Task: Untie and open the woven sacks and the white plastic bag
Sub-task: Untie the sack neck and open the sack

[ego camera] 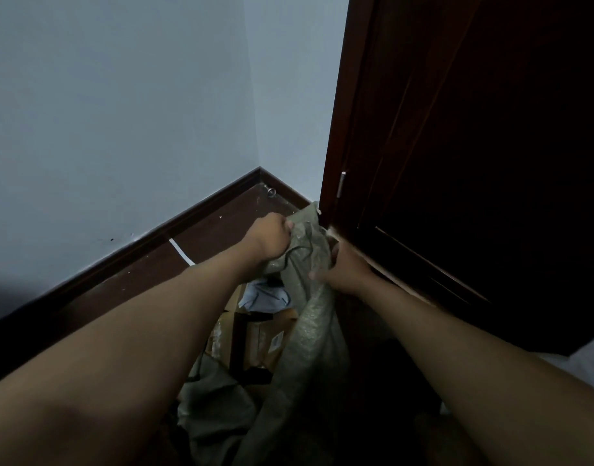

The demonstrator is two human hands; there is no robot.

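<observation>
While both arms reach toward the far corner of the room, the left hand (270,237) is closed in a fist around a bunched fold of the grey-green woven sack (309,307), and the right hand (344,269) grips the same sack's rim just beside it, thumb pressed on the cloth. The sack stands between the forearms, its mouth lifted and already parted; cardboard boxes (255,334) and a pale blue item (265,295) show inside. A dark wooden door (456,163) stands close on the right, the sack's top edge near its frame. A white strip (181,252) lies on the dark floor (201,247) at left. No tie is discernible at the mouth.

Assessed risk: the two holds sit close together, so pulling apart may tear the weave or slip one fold free. The right knuckles could strike the door frame. Lifting the rim further may tip the contents. The white plastic bag cannot be identified with certainty.
</observation>
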